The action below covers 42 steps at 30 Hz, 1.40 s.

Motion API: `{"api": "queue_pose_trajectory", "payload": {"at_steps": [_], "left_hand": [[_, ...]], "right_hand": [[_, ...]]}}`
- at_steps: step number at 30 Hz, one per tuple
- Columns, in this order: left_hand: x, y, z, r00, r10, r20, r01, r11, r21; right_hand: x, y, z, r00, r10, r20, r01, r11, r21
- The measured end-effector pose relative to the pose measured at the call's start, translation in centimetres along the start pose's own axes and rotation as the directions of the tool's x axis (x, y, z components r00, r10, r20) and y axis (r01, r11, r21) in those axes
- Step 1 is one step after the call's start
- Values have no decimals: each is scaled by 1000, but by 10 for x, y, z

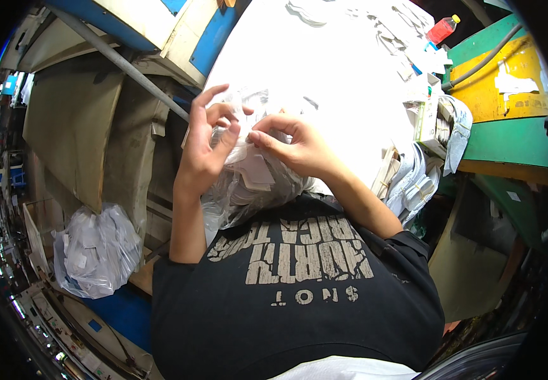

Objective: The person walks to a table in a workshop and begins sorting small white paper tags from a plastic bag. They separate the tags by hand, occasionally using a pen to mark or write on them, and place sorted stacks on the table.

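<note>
A clear plastic bag point(226, 199) stuffed with white, flat cut pieces point(255, 172) rests at the table's near edge, against my black shirt. Over its gathered top, my right hand point(296, 147) has thumb and forefinger pinched together on the plastic. My left hand point(207, 149) is raised just left of it, fingers apart and curved, with nothing seen in them. Its fingertips are close to the bag's top; whether they touch it I cannot tell. Glare washes out much of the plastic behind my hands.
The brightly lit white table point(350, 82) stretches ahead. Bundled white strips point(413, 180) and a box point(432, 120) line its right edge. A bottle of red liquid point(443, 30) lies at the far right. Another filled plastic bag point(96, 253) is at the left, below a metal pipe point(119, 60).
</note>
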<state>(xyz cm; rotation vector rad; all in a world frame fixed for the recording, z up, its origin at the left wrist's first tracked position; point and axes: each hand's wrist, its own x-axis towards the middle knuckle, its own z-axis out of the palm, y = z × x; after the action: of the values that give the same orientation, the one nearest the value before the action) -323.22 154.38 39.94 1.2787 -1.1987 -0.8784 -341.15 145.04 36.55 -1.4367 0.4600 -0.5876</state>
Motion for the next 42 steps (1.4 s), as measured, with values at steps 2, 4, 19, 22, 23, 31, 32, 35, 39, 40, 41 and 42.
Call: {"api": "queue_pose_trajectory", "payload": {"at_steps": [2, 4, 19, 22, 23, 31, 32, 35, 39, 40, 41, 42], "left_hand": [[-13, -14, -1, 1000, 8, 3, -8, 992, 125], [-21, -20, 4, 999, 45, 17, -48, 960, 275], [-5, -18, 8, 995, 103, 5, -99, 934, 344], [-3, -16, 6, 991, 123, 50, -133, 923, 362], [-3, -14, 6, 988, 140, 60, -152, 911, 383], [-3, -22, 12, 992, 127, -18, -115, 942, 315], [-3, -23, 12, 991, 134, -22, -121, 941, 315], [-3, -26, 13, 989, 141, -48, -119, 940, 319], [-2, -27, 15, 988, 142, -67, -108, 923, 370], [-2, -26, 15, 987, 153, -51, -120, 910, 398], [-1, -24, 15, 986, 163, -36, -133, 895, 426], [-1, -23, 15, 985, 173, -20, -146, 880, 453]], "right_hand": [[0, 3, 1, 998, 63, -10, -62, 994, 89], [0, 4, 2, 993, 117, -3, -115, 977, 178], [-1, -5, -13, 874, -482, 52, 408, 674, -616], [-4, -6, -12, 836, -543, 84, 428, 548, -718], [-4, -7, -11, 834, -544, 96, 429, 529, -732], [-4, -4, -9, 820, -569, 62, 438, 554, -708], [-5, -5, -9, 823, -565, 57, 434, 561, -704], [-7, -4, -6, 816, -577, 40, 438, 572, -694], [-9, -1, 1, 773, -634, 17, 455, 535, -712], [-10, 1, 1, 764, -645, 12, 452, 521, -724], [-10, 4, 0, 757, -653, 20, 444, 492, -749], [-10, 7, -1, 751, -660, 28, 435, 462, -773]]}}
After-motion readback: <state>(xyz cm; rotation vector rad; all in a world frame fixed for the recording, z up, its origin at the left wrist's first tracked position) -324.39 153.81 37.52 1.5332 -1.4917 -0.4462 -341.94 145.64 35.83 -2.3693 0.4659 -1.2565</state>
